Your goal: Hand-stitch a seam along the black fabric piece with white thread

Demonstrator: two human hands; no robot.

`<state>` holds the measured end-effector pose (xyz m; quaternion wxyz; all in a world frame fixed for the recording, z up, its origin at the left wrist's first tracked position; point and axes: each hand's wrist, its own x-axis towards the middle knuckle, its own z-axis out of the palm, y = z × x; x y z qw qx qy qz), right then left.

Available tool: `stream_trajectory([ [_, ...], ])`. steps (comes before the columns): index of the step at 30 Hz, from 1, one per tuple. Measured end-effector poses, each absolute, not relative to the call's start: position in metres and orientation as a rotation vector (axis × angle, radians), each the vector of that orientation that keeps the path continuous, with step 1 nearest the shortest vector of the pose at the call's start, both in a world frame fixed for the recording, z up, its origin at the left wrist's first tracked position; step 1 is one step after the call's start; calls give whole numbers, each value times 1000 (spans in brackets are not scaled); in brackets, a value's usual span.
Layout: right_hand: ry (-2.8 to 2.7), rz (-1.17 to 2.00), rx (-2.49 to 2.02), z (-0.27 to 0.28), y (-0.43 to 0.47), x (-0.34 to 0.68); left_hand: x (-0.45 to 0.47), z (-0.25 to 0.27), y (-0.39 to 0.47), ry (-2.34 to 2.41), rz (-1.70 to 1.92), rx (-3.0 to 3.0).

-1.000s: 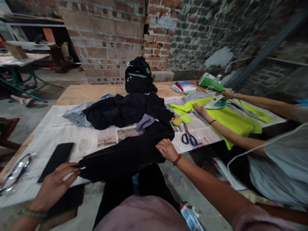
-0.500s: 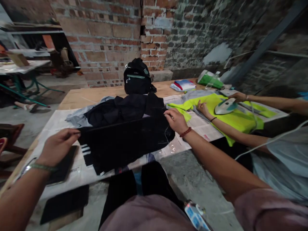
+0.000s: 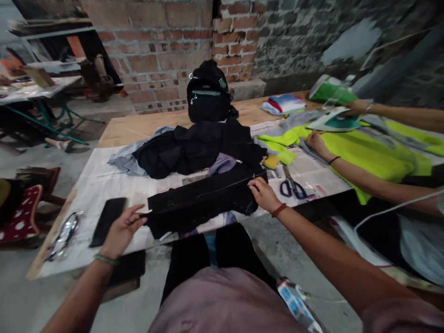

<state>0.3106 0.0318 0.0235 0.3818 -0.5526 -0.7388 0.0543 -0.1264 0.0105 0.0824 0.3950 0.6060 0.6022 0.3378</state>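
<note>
A black garment lies stretched along the table's near edge, a pale thread line running across it. My left hand pinches its left end at the corner, fingers partly spread. At the other end, my right hand has thumb and fingertips closed on the cloth's upper edge. A pile of dark clothes lies just beyond, with a light grey cloth under its left side. Dark-handled scissors rest to the right of my right hand.
On my right, a co-worker's hand holds an iron on a neon yellow and grey garment. A black backpack and folded clothes stand farther back. A phone and glasses lie at left on paper sheets.
The black garment lies lower and flatter, its white stripes out of sight. Both my hands have come down with it. The co-worker's iron has moved toward the back, and the camera view has shifted.
</note>
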Motion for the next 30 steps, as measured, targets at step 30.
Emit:
stream_trajectory([
  [30,-1674,513,-1740,-23,36,323,-125,27,-8,1378,1070,1113],
])
